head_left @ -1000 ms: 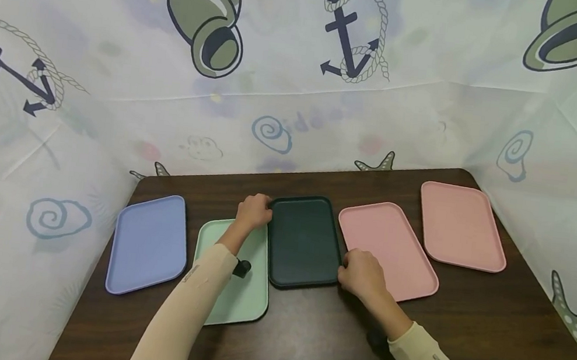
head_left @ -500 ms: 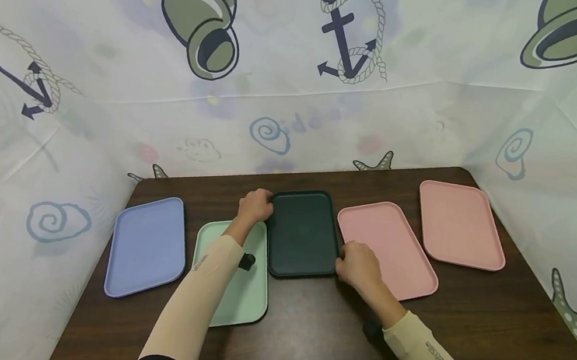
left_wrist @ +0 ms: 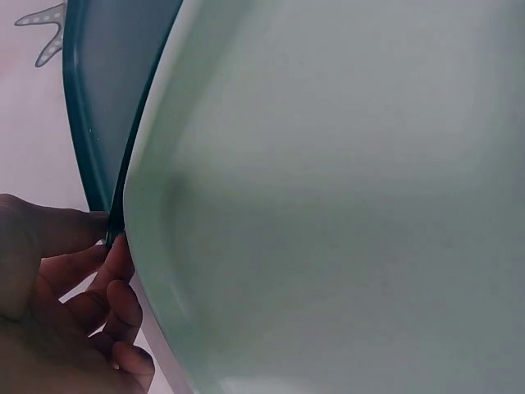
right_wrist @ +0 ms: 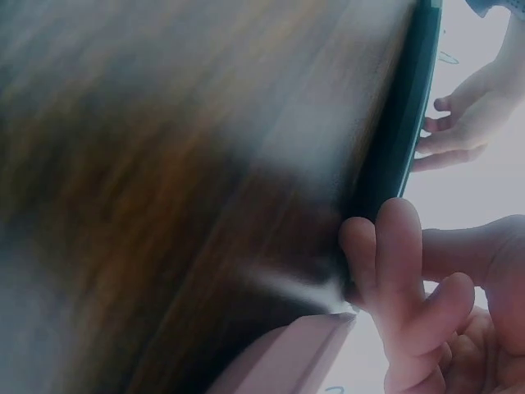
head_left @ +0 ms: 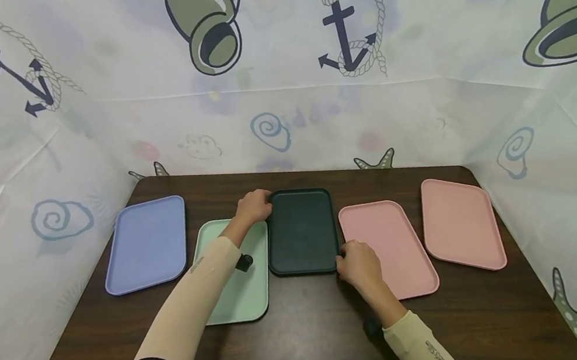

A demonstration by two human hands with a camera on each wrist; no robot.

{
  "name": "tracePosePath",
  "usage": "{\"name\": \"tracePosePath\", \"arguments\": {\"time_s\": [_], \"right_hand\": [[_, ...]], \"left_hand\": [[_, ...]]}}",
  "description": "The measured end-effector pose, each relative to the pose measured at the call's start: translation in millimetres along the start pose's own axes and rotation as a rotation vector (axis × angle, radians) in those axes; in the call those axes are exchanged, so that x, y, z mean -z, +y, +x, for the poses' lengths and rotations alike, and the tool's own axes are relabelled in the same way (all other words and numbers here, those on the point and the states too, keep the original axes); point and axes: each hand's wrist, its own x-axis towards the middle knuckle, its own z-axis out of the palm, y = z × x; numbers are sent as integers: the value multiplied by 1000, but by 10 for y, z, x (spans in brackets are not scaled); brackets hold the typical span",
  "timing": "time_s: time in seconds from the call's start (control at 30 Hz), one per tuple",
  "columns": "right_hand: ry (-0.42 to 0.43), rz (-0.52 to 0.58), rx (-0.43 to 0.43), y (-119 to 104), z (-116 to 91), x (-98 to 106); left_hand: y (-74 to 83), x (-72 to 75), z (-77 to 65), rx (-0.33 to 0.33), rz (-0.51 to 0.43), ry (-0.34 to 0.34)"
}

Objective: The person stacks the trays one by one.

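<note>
A dark green tray (head_left: 304, 231) lies among the other trays. My left hand (head_left: 255, 206) grips its far left corner; in the left wrist view, thumb and fingers of that hand (left_wrist: 70, 287) pinch the rim. My right hand (head_left: 361, 265) holds the right edge near its close corner. Seen from the right wrist, the fingers (right_wrist: 398, 254) and thumb pinch that rim. Under my left forearm is a light green tray (head_left: 249, 299), close beside the dark one. A pink tray (head_left: 390, 243) sits slanted to the right, its lower left side partly hidden by my right hand.
A blue tray (head_left: 149, 244) lies at the table's left, and a second pink tray (head_left: 463, 225) at the far right. All rest on a brown wooden table (head_left: 314, 341). A patterned white cloth (head_left: 286, 97) rises behind and beside the table.
The dark green tray has shifted a little away from me, its near edge now farther back. Both hands moved with it, still gripping. In the last half second almost nothing moved.
</note>
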Motion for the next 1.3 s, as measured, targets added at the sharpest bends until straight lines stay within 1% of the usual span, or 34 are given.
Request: {"name": "tracePosePath", "arguments": {"time_s": [0.13, 0.27, 0.37, 0.43, 0.53, 0.63, 0.7, 0.8, 0.87, 0.93, 1.0, 1.03, 1.07, 1.1, 1.17, 1.2, 1.27, 1.3], "right_hand": [[-20, 5, -12, -12, -8, 11], [-37, -10, -8, -23, -18, 28], [-24, -27, -4, -39, -36, 52], [-7, -39, -5, -53, -51, 74], [31, -51, 9, -67, -75, 111], [65, -44, 23, -87, -104, 153], [81, -31, 41, -114, -128, 173], [72, 1, 73, -182, -184, 154], [36, 37, 101, -245, -245, 113], [-5, 67, 127, -309, -314, 51], [-56, 90, 159, -378, -382, -18], [-86, 102, 175, -412, -414, -55], [-109, 105, 192, -446, -442, -94], [-132, 109, 210, -483, -468, -132], [-173, 109, 247, -553, -511, -212], [-187, 112, 263, -585, -529, -254], [-202, 103, 293, -647, -554, -333], [-205, 95, 309, -676, -564, -369]], "left_hand": [[-5, 22, -65, -22, 6, 19], [-52, 93, -176, -87, -13, 72], [-115, 174, -297, -137, -36, 100], [-159, 245, -415, -156, -54, 105], [-237, 356, -652, -177, -65, 114], [-315, 453, -923, -200, -61, 157], [-376, 485, -1115, -218, -64, 208], [-468, 486, -1419, -246, -93, 306], [-534, 448, -1636, -258, -111, 373], [-594, 405, -1852, -252, -112, 428], [-659, 357, -2064, -213, -90, 473], [-692, 334, -2166, -179, -73, 488], [-730, 311, -2266, -136, -50, 494], [-767, 290, -2363, -81, -28, 485], [-845, 249, -2543, 49, 6, 439], [-883, 228, -2625, 118, 16, 401], [-951, 185, -2762, 240, 34, 303], [-980, 166, -2814, 287, 30, 255]]}}
